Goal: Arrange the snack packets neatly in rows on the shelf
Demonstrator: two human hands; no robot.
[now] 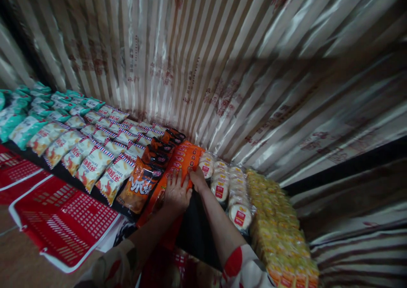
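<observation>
Under our left hand (176, 193), fingers spread flat, lie the orange packets (187, 153), probably pressed to stay aligned. Our right hand (197, 179) touches their right edge, thumb on top; can't tell its grip. Brown bags (135, 190) left, round packs (220, 190) right: likely rowed by kind.

The orange packets (187, 153) are faced with glossy film, the round crackers (241, 216) wrapped in clear, shiny plastic. The bench (197, 226) is surfaced matt — the red basket (68, 220) is moulded in plastic, the curtain (159, 46) given a satiny sheen.
</observation>
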